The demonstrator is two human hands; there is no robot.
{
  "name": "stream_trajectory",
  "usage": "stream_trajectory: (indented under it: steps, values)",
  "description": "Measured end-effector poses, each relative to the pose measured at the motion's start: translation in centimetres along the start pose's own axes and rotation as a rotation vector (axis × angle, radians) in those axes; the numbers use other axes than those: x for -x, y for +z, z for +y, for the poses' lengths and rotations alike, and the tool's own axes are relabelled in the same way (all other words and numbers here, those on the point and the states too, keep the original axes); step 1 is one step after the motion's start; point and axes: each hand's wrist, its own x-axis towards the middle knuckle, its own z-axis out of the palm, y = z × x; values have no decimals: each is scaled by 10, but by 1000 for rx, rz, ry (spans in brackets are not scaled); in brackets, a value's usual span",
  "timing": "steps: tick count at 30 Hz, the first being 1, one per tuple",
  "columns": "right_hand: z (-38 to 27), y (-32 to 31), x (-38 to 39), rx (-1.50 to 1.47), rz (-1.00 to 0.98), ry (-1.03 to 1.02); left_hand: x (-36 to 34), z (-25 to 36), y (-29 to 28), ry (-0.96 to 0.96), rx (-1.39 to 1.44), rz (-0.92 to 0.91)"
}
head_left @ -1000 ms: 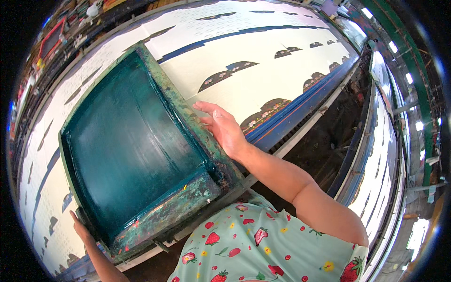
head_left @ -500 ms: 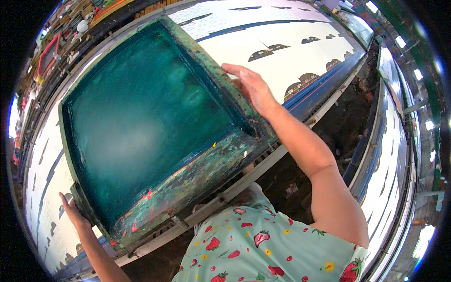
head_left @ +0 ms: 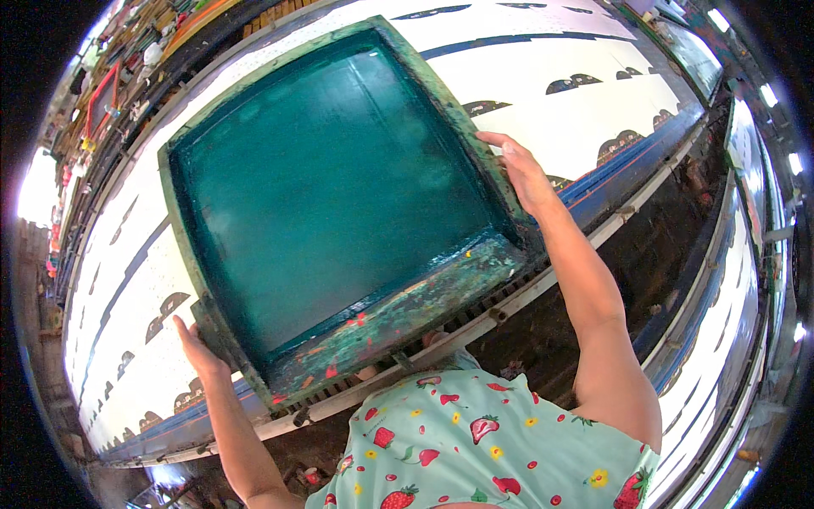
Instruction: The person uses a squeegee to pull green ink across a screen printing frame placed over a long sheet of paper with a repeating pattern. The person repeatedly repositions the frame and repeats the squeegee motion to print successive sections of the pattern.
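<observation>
Printed white cloth [head_left: 593, 76] under green screen frame [head_left: 339, 187]

- Screen frame [head_left: 339, 195] has shifted right along the white printed cloth [head_left: 585, 102] and up-frame; it now fills the view centre.
- Frame turned: its paint-smeared near edge now runs closer to the table rail [head_left: 509, 307].
- Right hand [head_left: 519, 170] has travelled with the frame's right side.
- Left hand [head_left: 199, 348] has come up at the near-left corner.

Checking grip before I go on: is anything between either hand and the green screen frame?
Nothing visible. The left hand grips the screen frame at its left edge and the right hand presses directly on its right edge, over the white printed cloth.
</observation>
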Motion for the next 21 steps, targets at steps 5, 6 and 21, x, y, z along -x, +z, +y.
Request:
stream_trajectory:
  steps: [5,6,21]
  values:
    - [8,-63,0,-59,68,4,26,-37,57,70,0,100]
    - [9,-74,-2,-64,75,-3,27,-46,62,63,12,99]
    - [20,-153,8,-108,116,-10,60,-81,117,127,-7,66]
